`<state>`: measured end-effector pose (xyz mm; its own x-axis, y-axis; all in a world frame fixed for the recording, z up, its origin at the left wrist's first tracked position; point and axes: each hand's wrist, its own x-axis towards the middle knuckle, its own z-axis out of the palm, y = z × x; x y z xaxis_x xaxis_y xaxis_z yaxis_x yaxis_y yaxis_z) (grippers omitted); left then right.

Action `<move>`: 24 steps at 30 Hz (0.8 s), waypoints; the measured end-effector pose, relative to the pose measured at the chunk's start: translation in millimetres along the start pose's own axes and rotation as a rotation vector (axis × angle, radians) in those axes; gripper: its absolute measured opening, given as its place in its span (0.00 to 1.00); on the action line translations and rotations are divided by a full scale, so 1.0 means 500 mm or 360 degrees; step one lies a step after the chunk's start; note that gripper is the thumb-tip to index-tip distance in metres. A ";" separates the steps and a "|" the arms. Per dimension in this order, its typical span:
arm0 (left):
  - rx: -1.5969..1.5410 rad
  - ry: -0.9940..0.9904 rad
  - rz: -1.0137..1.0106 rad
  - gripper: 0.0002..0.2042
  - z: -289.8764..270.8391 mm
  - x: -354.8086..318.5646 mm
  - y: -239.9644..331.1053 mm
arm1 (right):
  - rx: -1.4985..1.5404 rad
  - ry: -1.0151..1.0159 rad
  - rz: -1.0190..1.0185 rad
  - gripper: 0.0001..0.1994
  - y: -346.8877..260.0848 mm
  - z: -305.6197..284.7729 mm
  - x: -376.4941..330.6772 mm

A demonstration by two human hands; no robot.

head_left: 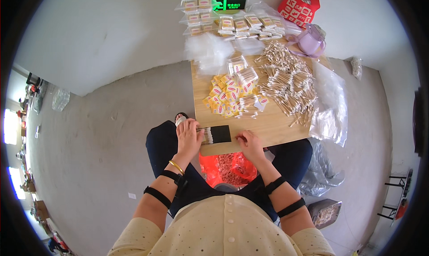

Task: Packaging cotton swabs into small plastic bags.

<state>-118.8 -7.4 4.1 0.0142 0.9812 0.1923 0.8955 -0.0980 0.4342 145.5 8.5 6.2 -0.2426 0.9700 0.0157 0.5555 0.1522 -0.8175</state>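
At the table's near left edge, my left hand (188, 134) is closed over the left ends of a row of cotton swabs (208, 135). The swabs lie side by side against a black rectangular pad (220, 134). My right hand (251, 145) rests by the table's front edge, just right of the pad, its fingers curled together; whatever they may hold is hidden. Beyond the pad lie small bunches of cotton swabs (248, 105) and a heap of yellow and white printed cards (225, 94). Two filled swab packs (246, 76) sit behind the cards.
A large pile of loose swabs (288, 79) covers the wooden table's (268, 130) right side, beside clear plastic bags (330, 104). Stacked packs (252, 25), a lilac jug (310, 41) and a red bag (298, 8) stand at the back. Below hangs a red plastic bag (210, 169).
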 end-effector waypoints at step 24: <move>0.0332 -0.0190 0.0639 0.34 0.121 0.185 0.228 | -0.0667 0.0355 -0.0022 0.30 0.057 -0.102 0.059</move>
<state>11.6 82.4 18.2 0.4182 0.8858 0.2010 0.8787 -0.4506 0.1577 194.8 50.9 12.9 -0.1012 0.9774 0.1858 0.8377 0.1844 -0.5141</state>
